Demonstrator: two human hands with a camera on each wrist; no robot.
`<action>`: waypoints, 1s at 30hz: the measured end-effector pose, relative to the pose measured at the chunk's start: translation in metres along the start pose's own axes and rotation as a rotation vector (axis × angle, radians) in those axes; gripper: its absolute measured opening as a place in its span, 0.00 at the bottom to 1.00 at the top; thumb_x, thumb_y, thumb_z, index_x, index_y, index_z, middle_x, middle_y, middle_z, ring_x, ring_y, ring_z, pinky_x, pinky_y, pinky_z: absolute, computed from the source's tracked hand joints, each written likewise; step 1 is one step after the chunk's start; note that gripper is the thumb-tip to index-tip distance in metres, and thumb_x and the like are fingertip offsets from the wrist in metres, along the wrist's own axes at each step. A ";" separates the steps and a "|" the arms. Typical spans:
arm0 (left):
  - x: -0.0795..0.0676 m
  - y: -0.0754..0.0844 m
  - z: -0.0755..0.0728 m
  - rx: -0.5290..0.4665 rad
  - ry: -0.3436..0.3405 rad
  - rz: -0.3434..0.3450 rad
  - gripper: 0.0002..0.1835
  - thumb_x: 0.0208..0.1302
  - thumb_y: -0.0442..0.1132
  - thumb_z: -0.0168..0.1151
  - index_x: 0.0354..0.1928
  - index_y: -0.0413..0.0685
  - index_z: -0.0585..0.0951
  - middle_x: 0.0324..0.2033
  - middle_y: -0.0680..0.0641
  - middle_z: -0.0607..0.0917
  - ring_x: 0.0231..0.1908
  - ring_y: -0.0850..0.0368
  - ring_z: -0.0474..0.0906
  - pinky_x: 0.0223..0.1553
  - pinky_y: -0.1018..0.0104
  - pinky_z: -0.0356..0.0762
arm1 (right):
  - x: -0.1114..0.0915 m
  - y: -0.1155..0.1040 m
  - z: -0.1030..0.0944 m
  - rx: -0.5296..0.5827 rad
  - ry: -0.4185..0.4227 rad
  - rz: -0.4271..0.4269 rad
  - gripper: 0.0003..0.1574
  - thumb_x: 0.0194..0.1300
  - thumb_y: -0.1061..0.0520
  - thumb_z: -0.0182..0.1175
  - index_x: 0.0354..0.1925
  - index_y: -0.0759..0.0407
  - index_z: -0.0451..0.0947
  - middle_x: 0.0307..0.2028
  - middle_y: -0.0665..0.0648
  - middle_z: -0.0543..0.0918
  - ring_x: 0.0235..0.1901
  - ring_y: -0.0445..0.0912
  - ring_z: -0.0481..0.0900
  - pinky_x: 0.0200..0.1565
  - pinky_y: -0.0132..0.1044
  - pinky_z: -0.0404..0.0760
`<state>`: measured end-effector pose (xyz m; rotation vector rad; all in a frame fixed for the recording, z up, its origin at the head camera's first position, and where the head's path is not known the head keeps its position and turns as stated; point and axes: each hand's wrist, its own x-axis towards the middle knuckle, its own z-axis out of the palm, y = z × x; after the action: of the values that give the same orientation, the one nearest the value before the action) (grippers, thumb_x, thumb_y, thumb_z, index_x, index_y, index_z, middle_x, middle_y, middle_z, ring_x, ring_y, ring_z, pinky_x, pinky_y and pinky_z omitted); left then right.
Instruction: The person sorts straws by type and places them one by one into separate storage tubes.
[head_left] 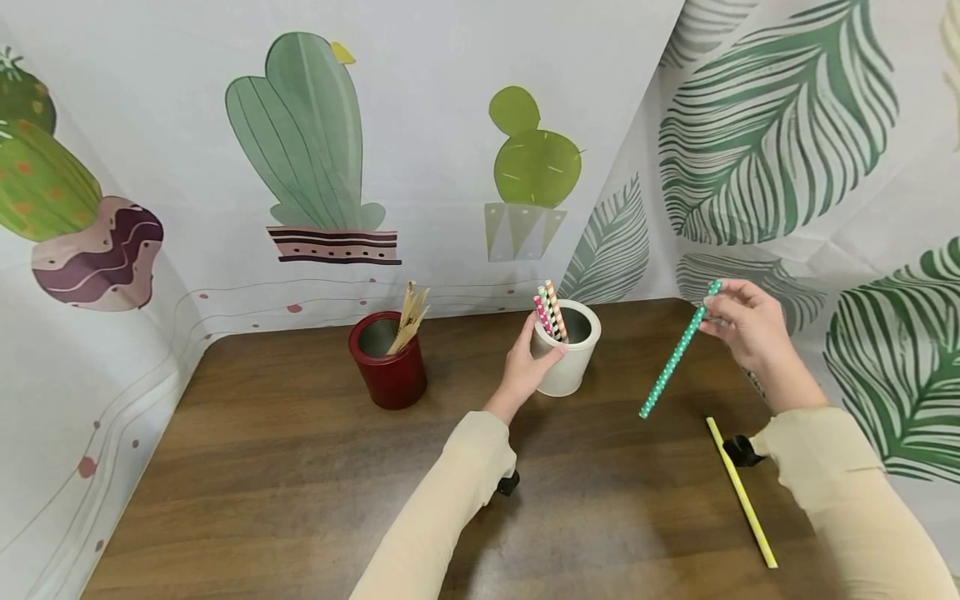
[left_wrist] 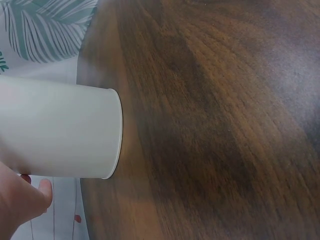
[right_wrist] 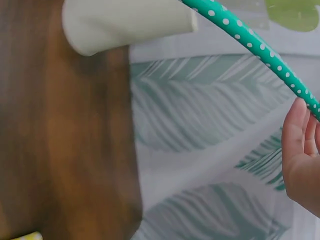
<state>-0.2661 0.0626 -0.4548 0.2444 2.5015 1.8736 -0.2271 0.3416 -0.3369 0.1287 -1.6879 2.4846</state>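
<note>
A white cup-shaped container (head_left: 564, 372) stands at the back of the table, with several patterned paper straws (head_left: 551, 312) leaning inside it. My left hand (head_left: 525, 367) grips its left side near the rim; the left wrist view shows the container's wall (left_wrist: 60, 127) close up. To the right, above the table, my right hand (head_left: 750, 325) pinches a green paper straw with white dots (head_left: 678, 350) near its upper end. The straw slants down to the left, apart from the container. On the table below that hand lies a yellow straw (head_left: 741, 492).
A dark red container (head_left: 390, 379) holding several thin wooden sticks (head_left: 409, 321) stands to the left of the white one. The wooden table (head_left: 300, 500) ends at a wall cloth (head_left: 435, 150) printed with cacti and leaves.
</note>
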 end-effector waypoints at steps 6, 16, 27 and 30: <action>0.000 0.001 0.000 -0.006 -0.005 -0.002 0.41 0.51 0.53 0.62 0.65 0.71 0.53 0.62 0.53 0.64 0.61 0.56 0.60 0.60 0.57 0.59 | 0.013 -0.013 0.022 0.099 0.094 -0.078 0.10 0.55 0.75 0.52 0.31 0.63 0.72 0.22 0.54 0.76 0.20 0.43 0.77 0.21 0.34 0.78; 0.001 -0.001 0.000 -0.002 -0.002 0.003 0.42 0.50 0.52 0.63 0.66 0.67 0.53 0.63 0.53 0.64 0.61 0.56 0.60 0.60 0.58 0.59 | 0.035 -0.006 0.047 0.175 0.239 -0.167 0.12 0.52 0.76 0.54 0.32 0.63 0.68 0.21 0.55 0.75 0.18 0.44 0.77 0.19 0.34 0.78; 0.002 -0.003 0.000 -0.024 -0.012 -0.005 0.41 0.51 0.52 0.63 0.66 0.68 0.53 0.63 0.54 0.63 0.62 0.58 0.59 0.61 0.57 0.58 | 0.054 0.026 0.071 -0.001 0.331 -0.160 0.12 0.54 0.74 0.52 0.33 0.60 0.68 0.23 0.52 0.71 0.17 0.41 0.76 0.18 0.30 0.77; 0.002 -0.003 0.001 -0.019 -0.008 -0.001 0.42 0.51 0.52 0.63 0.66 0.67 0.53 0.63 0.54 0.63 0.62 0.57 0.59 0.60 0.57 0.58 | 0.055 0.033 0.081 -0.079 0.299 -0.150 0.12 0.54 0.74 0.51 0.34 0.61 0.68 0.22 0.52 0.70 0.18 0.39 0.75 0.19 0.28 0.77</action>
<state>-0.2688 0.0628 -0.4579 0.2499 2.4775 1.8915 -0.2870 0.2575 -0.3288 -0.1151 -1.5852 2.1973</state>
